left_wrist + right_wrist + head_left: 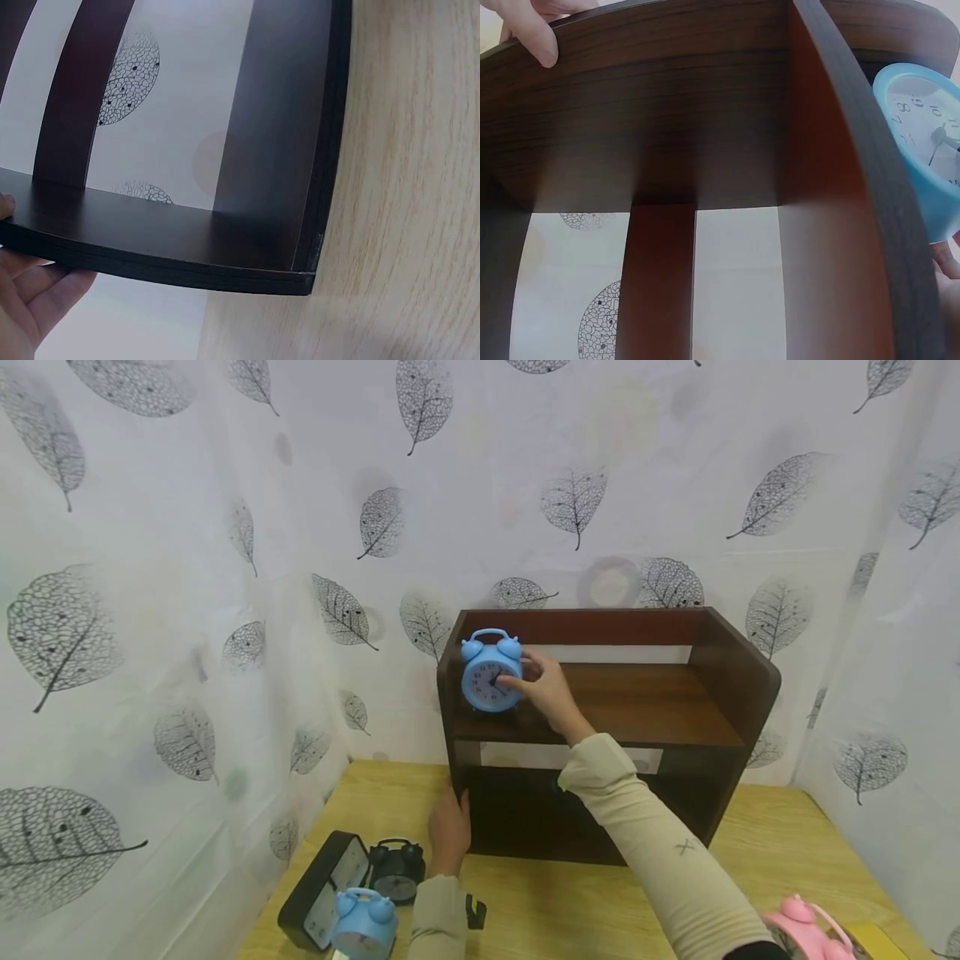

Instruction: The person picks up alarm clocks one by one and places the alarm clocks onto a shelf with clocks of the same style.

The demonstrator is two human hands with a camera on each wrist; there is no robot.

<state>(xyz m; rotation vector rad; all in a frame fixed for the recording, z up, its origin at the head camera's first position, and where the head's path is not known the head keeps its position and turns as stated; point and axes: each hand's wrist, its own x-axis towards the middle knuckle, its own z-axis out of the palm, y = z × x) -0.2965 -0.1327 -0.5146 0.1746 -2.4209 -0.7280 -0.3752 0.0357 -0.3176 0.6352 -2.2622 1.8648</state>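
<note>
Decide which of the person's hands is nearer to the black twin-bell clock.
Left. The left hand grips the shelf unit just right of the black twin-bell clock; the right hand is higher and farther right, holding a blue clock.

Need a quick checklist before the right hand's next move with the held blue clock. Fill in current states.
1. Right hand gripping the blue clock: ok, holding its right side.
2. Clock upright, dial facing out: ok in the head view.
3. Dial fully visible in the head view: not ok, the right hand partly covers it.
4. Clock's feet resting on the upper shelf: cannot tell, no view shows the contact clearly.
5. Left hand steadying the left side panel: ok, gripping its edge.
6. Black alarm clock apart from the shelf unit: ok, on the table left of it.
</note>
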